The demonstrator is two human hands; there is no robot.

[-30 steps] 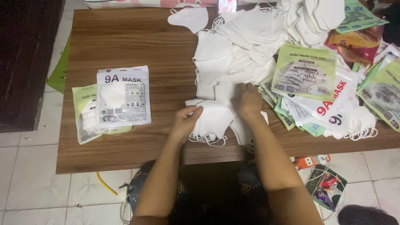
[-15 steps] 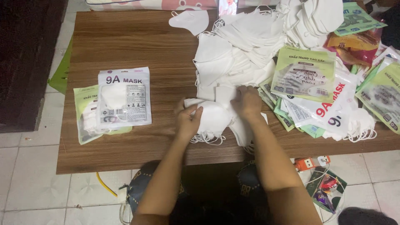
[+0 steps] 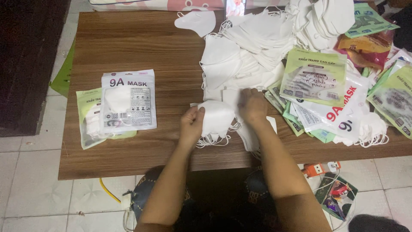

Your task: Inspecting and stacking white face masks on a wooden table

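While sealed packets (image 3: 128,103) hold masks, both hands' grip (image 3: 192,124) (image 3: 253,106) pinching white mask stack (image 3: 216,118).

A home used as a small packing station for face masks. A low wooden table (image 3: 128,38) stands on a pale tiled floor (image 3: 25,189), with a dark wooden door or cabinet (image 3: 25,60) at the left edge and a patterned cushion or bedding (image 3: 163,4) along the far side, which suggests a living room rather than a factory. A large heap of loose white masks (image 3: 257,43) covers the table's right half, beside stacks of printed retail pouches (image 3: 317,77); two filled packets (image 3: 120,107) lie apart at the left. Domestic clutter (image 3: 334,193) sits on the floor.
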